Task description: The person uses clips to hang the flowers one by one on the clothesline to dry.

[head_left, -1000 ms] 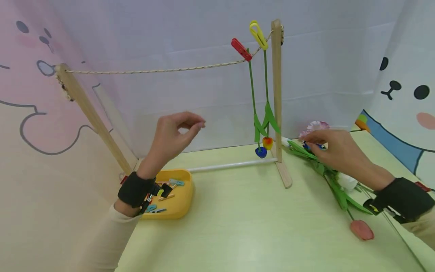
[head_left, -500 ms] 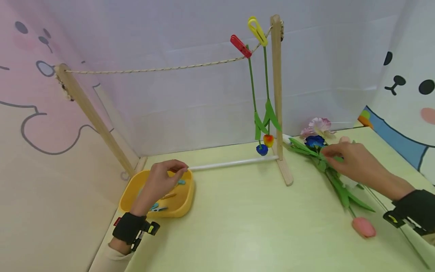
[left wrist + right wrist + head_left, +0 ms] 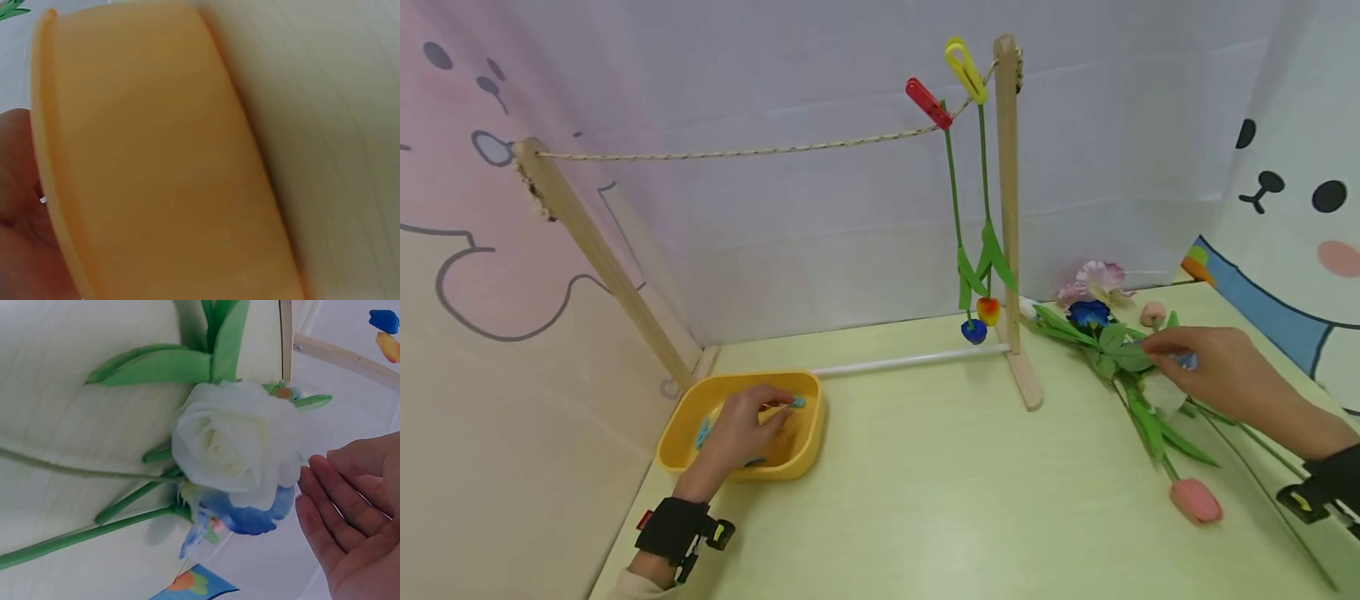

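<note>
clothespins lie in the yellow basket (image 3: 815, 448) at the left of the table (image 3: 940, 483), and we have our left hand (image 3: 741, 429) down inside it, fingers bent towards the thumb just beside a light blue clothespin (image 3: 798, 402); we cannot tell whether they pinch anything. from the left wrist we mostly see the outer wall of the basket, with part of the hand behind its rim. our right hand (image 3: 1221, 367) is over the flowers on the right, fingers relaxed and slightly bent, the tips at the edge of a white rose (image 3: 234, 444); we cannot tell if they touch it. blue petals (image 3: 250, 515) show against the rose, and a pink tulip (image 3: 1197, 501) lies nearer us. across the back we see a rope (image 3: 730, 155) tied between two wooden posts. near the right post (image 3: 1009, 200), a red clip (image 3: 928, 102) holds a blue flower (image 3: 973, 332) and a yellow clip (image 3: 966, 71) holds an orange flower (image 3: 988, 311), both hanging head down, while a white rod (image 3: 910, 362) runs low from behind the basket
</note>
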`<state>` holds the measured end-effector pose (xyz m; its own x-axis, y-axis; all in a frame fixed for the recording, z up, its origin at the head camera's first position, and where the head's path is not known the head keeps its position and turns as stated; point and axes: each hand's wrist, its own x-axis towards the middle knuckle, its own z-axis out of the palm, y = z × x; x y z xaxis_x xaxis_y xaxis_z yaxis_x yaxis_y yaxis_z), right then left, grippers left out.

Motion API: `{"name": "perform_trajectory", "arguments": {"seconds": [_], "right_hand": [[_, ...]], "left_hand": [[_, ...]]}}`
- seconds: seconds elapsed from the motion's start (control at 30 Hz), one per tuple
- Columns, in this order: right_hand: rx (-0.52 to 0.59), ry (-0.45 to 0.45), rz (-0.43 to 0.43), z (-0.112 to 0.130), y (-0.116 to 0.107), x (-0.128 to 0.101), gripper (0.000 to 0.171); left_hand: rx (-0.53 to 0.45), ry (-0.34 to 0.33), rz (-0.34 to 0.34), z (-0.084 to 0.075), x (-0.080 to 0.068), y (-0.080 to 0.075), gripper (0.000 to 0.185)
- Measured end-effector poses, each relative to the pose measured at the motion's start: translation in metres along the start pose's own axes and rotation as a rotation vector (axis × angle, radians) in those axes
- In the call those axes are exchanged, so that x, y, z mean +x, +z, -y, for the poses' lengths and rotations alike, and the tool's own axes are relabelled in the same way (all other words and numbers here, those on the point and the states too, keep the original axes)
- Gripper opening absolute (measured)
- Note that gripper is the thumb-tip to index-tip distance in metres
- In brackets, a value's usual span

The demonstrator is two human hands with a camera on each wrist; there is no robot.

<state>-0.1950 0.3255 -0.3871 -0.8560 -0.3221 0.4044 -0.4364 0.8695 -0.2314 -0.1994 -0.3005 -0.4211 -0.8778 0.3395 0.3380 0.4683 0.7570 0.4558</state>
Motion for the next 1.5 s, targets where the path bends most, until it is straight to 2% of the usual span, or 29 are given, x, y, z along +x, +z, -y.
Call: {"name": "perform_trajectory", "arguments": {"seconds": [0.2, 0.43, 0.6, 0.87, 1.03, 1.23, 1.33, 1.5], "right_hand": [[-0.035, 0.079, 0.039, -0.012, 0.004, -0.002, 0.019], [-0.027, 0.09, 0.089, -0.014, 0.009, -0.003, 0.02], [-0.03, 0.071, 0.129, -0.006, 0.01, -0.002, 0.02], [-0.051, 0.106, 0.25, 0.0, 0.018, -0.005, 0.028], [-0.086, 0.105, 0.258, 0.003, 0.022, -0.006, 0.028], [-0.131, 0.124, 0.285, 0.01, 0.028, 0.004, 0.032], [-0.15, 0.12, 0.282, 0.011, 0.031, 0.008, 0.038], [-0.144, 0.096, 0.245, 0.012, 0.037, 0.011, 0.037]], "left_hand": [[0.029, -0.041, 0.034, 0.014, -0.005, 0.006, 0.015], [0.04, -0.084, 0.124, 0.02, -0.015, 0.011, 0.022], [0.071, -0.09, 0.102, 0.02, -0.013, 0.009, 0.026], [0.109, -0.159, 0.105, 0.018, -0.008, 0.003, 0.032], [0.133, -0.18, 0.121, 0.016, -0.004, 0.001, 0.03], [0.139, -0.256, 0.146, 0.016, -0.002, -0.003, 0.02], [0.141, -0.267, 0.155, 0.017, -0.005, -0.003, 0.022], [0.121, -0.271, 0.174, 0.02, -0.007, -0.004, 0.022]]}}
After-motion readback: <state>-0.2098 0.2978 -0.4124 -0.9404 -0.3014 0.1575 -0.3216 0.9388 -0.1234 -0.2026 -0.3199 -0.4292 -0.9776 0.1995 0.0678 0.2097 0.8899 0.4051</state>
